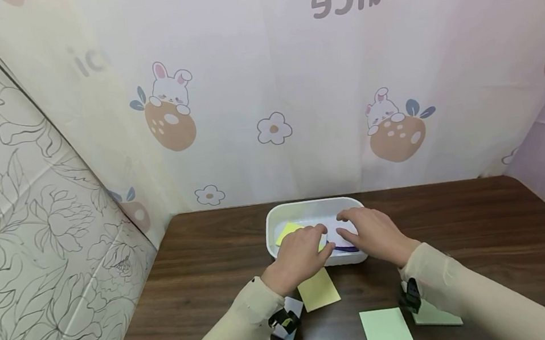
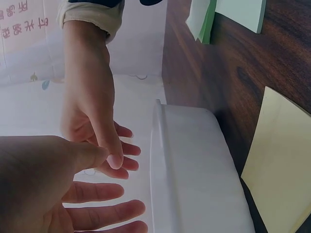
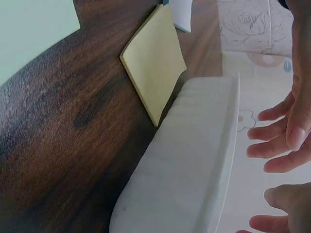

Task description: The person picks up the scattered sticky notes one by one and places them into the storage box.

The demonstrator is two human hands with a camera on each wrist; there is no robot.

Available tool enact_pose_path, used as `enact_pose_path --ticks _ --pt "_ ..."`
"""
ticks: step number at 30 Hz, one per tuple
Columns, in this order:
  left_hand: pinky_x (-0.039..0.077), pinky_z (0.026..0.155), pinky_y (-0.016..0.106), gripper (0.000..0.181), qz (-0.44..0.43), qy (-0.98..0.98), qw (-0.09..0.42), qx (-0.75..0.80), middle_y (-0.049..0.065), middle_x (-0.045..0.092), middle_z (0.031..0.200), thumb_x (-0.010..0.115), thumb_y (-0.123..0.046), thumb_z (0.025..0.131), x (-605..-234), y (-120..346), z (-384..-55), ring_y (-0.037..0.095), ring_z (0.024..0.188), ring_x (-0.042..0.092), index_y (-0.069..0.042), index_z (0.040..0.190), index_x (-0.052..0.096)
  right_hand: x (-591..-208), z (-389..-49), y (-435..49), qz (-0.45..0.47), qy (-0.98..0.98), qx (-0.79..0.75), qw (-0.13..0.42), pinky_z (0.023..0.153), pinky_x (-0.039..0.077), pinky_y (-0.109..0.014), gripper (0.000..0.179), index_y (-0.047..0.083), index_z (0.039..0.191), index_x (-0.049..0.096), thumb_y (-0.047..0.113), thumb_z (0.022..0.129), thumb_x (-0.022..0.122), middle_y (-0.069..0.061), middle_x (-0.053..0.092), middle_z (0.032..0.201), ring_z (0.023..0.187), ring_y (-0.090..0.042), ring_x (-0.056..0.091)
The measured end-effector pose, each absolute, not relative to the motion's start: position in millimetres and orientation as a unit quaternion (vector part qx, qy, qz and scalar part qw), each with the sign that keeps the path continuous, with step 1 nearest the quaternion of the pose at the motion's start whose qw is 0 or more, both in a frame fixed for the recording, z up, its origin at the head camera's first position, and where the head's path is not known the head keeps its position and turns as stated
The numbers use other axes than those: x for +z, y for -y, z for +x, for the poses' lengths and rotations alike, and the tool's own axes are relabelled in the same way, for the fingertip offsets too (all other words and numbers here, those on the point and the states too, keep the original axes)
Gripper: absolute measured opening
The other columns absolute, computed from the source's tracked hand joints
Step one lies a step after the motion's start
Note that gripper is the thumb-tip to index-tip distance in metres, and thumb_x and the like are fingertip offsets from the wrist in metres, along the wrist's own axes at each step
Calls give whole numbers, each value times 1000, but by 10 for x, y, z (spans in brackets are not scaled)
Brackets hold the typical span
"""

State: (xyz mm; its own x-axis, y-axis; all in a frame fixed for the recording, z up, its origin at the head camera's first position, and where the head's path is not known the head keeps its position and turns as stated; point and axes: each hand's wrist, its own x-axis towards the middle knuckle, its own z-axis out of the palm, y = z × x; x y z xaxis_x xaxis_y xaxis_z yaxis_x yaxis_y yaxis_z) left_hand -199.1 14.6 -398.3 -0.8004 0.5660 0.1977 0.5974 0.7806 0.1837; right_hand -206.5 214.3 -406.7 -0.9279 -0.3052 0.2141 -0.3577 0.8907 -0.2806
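Observation:
A white plastic tub [image 1: 312,206] stands near the table's back edge. Over its left part hovers my left hand [image 1: 298,254], fingers loosely bent and nothing between them. My right hand [image 1: 376,234] faces it from over the tub's right part, also holding nothing. Both wrist views show the fingers spread above the rim. Inside the tub lie a yellow paper pad [image 1: 288,229] and a purple-edged item [image 1: 343,249], both partly hidden by the hands. Right in front of the tub, a pale yellow sticky-note pad [image 1: 319,290] rests on the table.
Nearer the front are a light green note pad [image 1: 389,334] and another green pad [image 1: 437,315], partly under the right forearm. A bluish-white pad [image 1: 293,307] lies below the left wrist. Behind the brown wooden table [image 1: 212,258] hangs a printed curtain [image 1: 230,83].

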Motion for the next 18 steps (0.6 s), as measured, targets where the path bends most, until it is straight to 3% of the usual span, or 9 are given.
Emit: enact_pose_path --ticks 12,18 --pt "49 58 22 35 -306 942 65 -117 1 76 98 62 -38 100 -3909 -107 -1927 11 75 68 -13 123 67 -4004 -1905 -2098 180 966 160 98 88 57 -49 33 6 118 71 29 93 73 -12 74 117 105 -30 71" --pt "52 63 25 37 -306 941 77 -121 2 77 102 63 -37 100 -3895 -65 -1894 14 84 72 -14 128 64 -4008 -1833 -2086 201 959 157 123 85 58 -47 32 6 116 72 28 92 74 -10 75 114 102 -27 72"
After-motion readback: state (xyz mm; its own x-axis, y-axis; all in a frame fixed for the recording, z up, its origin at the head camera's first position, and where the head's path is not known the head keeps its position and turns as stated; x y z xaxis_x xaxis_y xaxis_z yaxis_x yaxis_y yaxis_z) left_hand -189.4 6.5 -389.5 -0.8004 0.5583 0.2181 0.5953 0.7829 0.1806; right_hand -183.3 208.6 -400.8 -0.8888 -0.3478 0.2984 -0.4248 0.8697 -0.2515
